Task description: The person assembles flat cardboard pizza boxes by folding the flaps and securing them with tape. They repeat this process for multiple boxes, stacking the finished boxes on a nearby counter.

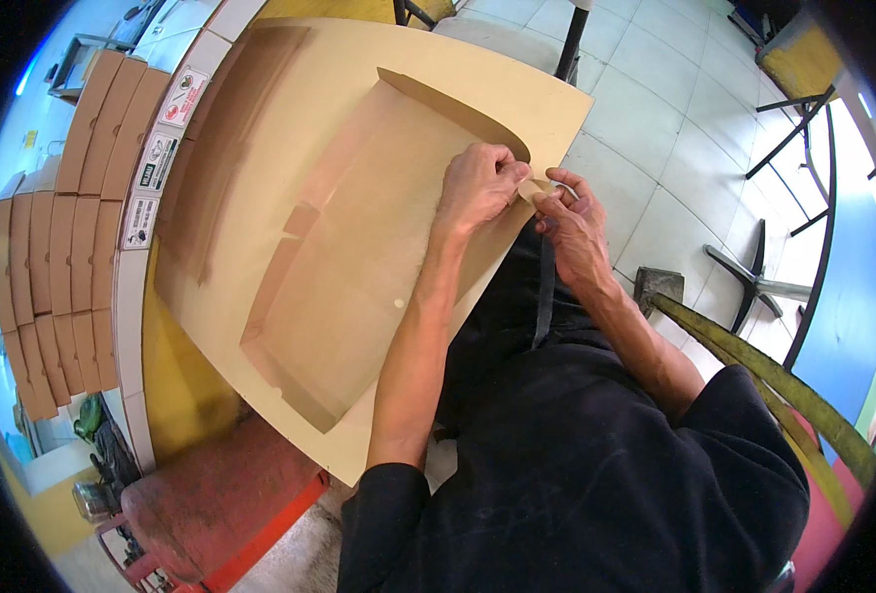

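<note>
Together, left hand [480, 190] and right hand [570, 225] pinched on a corner flap [531, 188] of the cardboard box [369, 227]

The scene is viewed from the person's head through one wide fisheye lens, aimed steeply down past the black shirt [596, 474]. The left hand [480, 186] and right hand [572, 227] are seen from close above, near the middle, by the tan surface [547, 94]; the tiled floor [646, 124] is taken in farther off.
</note>
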### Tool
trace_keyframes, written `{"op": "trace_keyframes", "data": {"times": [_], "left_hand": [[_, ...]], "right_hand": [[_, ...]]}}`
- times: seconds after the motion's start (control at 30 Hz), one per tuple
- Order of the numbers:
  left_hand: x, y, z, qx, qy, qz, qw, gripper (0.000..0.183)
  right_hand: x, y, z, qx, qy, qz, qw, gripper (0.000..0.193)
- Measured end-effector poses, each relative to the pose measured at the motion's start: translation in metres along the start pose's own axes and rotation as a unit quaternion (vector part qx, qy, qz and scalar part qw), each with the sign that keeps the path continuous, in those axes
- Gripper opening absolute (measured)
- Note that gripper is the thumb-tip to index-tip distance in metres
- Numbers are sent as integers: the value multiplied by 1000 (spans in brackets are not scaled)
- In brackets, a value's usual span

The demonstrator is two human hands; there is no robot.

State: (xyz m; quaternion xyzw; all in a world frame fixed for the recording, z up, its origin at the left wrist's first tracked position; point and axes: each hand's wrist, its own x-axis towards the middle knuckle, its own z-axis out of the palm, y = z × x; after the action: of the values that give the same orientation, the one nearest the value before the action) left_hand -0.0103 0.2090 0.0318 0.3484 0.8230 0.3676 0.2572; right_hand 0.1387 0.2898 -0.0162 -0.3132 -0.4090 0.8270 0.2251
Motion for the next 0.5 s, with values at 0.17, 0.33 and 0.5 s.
{"op": "trace_keyframes", "data": {"times": [0.17,0.33,0.5], "left_hand": [[4,-13,0,-90,-31,-22,995,28],[0,-8,-9,-209,-95,-25,973,20],[0,-6,-6,-162,-99,-20,982,17]], "right_hand": [[0,-8,7,-15,3,16,1000,48],[7,-13,9,-36,0,18,999,49],[16,-19,10,-57,-34,9,998,57]]}}
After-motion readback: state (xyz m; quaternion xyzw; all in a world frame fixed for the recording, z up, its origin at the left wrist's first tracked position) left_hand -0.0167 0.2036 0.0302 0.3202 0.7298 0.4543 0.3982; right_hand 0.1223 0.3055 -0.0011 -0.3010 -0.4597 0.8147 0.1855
